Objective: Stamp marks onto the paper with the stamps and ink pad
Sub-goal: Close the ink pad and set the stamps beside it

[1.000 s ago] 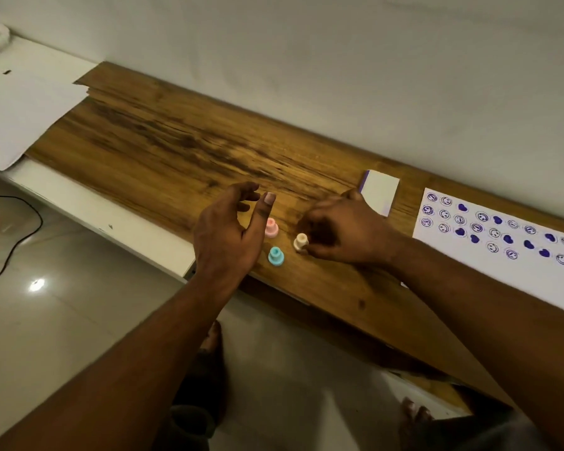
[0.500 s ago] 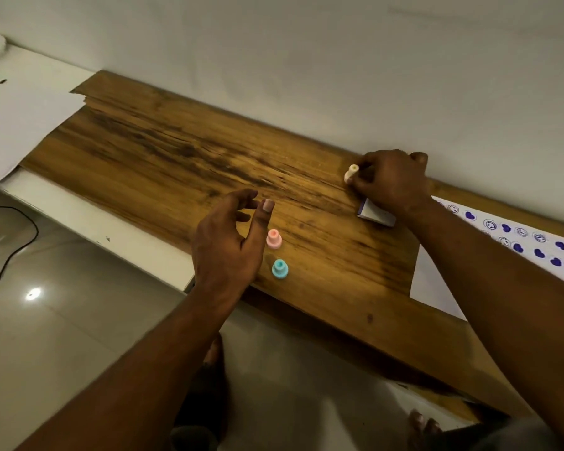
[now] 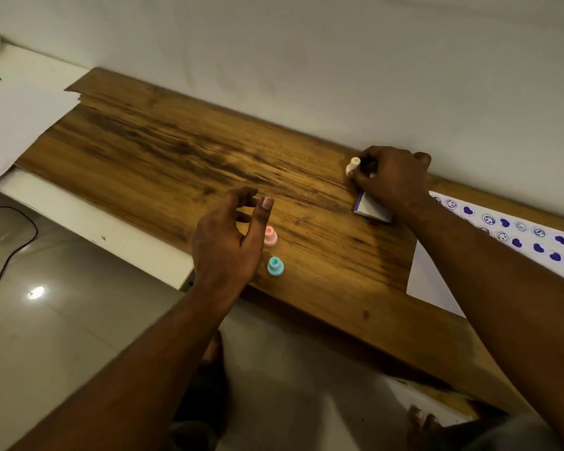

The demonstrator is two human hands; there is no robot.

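My right hand [image 3: 393,177] is closed around a small cream stamp [image 3: 352,166], held tilted above the far end of the white ink pad [image 3: 372,208] with its purple edge. A pink stamp [image 3: 270,236] and a blue stamp [image 3: 275,266] stand upright on the wooden board near its front edge. My left hand [image 3: 227,242] hovers just left of them, fingers spread and holding nothing. A white paper [image 3: 437,281] lies at the right, and rows of purple smiley and heart marks cover its far part.
The wooden board [image 3: 176,157] runs along a pale wall. White sheets [image 3: 17,125] lie at its left end. Below the board are a glossy tiled floor, a black cable [image 3: 17,252] at the left, and the person's feet.
My right hand picked the cream stamp up from beside the other two and carried it right and back to the ink pad. My left hand has stayed in place.
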